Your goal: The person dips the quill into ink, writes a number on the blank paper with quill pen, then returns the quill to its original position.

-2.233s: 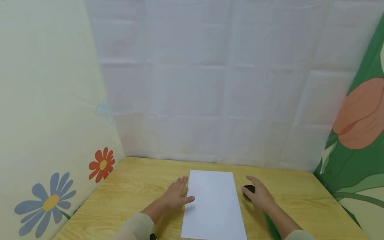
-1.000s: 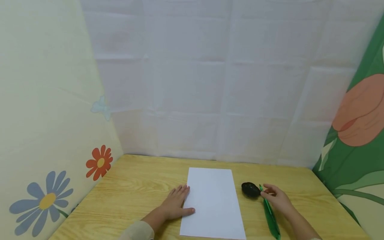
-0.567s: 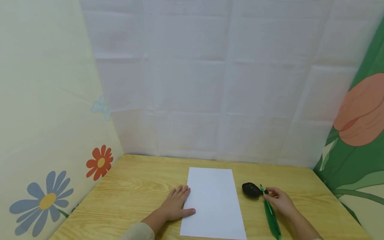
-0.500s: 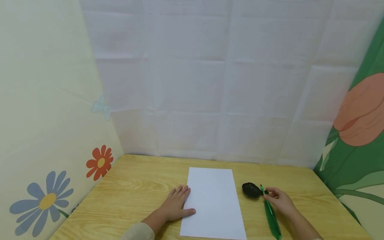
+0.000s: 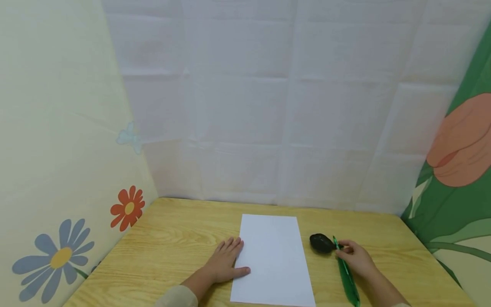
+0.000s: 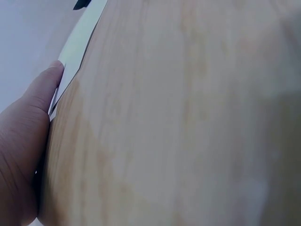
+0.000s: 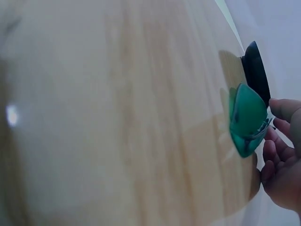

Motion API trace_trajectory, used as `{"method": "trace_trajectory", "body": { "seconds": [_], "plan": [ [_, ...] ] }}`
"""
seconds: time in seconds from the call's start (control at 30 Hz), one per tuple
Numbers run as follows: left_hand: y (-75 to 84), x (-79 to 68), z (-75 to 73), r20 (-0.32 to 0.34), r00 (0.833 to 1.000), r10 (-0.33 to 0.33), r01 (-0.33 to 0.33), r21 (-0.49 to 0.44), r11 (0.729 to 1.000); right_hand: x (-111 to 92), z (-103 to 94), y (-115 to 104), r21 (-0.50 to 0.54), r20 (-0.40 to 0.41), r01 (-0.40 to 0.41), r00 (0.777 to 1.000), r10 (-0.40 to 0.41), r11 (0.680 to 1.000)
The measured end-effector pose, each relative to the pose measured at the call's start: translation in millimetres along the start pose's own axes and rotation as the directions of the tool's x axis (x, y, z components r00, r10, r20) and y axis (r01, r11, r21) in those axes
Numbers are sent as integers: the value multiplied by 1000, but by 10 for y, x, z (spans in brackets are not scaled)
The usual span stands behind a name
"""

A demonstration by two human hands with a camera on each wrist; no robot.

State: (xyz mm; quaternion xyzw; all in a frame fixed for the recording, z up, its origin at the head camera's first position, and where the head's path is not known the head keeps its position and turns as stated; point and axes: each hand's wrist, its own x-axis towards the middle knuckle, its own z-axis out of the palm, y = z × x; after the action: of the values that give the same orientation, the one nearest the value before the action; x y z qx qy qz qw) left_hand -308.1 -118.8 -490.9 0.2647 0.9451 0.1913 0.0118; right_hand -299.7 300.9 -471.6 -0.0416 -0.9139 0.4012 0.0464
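My left hand [image 5: 224, 264] lies flat at the left edge of a white sheet of paper [image 5: 276, 260], fingers spread, thumb over the paper. In the left wrist view its thumb [image 6: 42, 87] rests against the sheet's edge [image 6: 82, 42]. My right hand [image 5: 358, 258] has its thumb and forefinger together at the narrow end of a glossy black oval object [image 5: 321, 243]. Under those fingers lies a long green leaf-shaped thing [image 5: 347, 279] with a thin tip; in the right wrist view this green thing [image 7: 249, 117] overlaps the black object [image 7: 256, 70]. I cannot tell its kind.
A wood-grain table [image 5: 184, 230] carries everything. Behind it hangs a creased white cloth [image 5: 245, 106]. A cream panel with printed flowers [image 5: 61, 258] stands on the left, and a green panel with a printed orange flower [image 5: 460, 145] on the right.
My right hand moved right from over the black object to its narrow end, uncovering it and the green thing. My left hand settled lower along the paper's edge. Over the last half second little moved.
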Motion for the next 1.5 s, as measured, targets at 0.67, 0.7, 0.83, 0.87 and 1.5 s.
{"method": "trace_trajectory", "body": {
  "seconds": [0.67, 0.7, 0.83, 0.87, 1.5],
  "plan": [
    [-6, 13, -5, 27, 999, -18, 18, 10, 1000, -28, 48, -43, 35, -47, -30, 998, 32, 999],
    [-11, 15, 3, 27, 999, -20, 20, 10, 1000, -27, 47, -42, 36, -49, -31, 998, 33, 999],
    [-38, 23, 37, 26, 999, -30, 29, 15, 999, -20, 41, -46, 18, -52, -45, 998, 46, 999],
    [-43, 22, 42, 26, 999, -33, 33, 13, 999, -19, 39, -49, 13, -54, -50, 997, 51, 999],
    [-62, 52, 59, 16, 999, -38, 38, 27, 999, -28, 45, -219, 98, -138, -12, 990, 26, 995]
  ]
}}
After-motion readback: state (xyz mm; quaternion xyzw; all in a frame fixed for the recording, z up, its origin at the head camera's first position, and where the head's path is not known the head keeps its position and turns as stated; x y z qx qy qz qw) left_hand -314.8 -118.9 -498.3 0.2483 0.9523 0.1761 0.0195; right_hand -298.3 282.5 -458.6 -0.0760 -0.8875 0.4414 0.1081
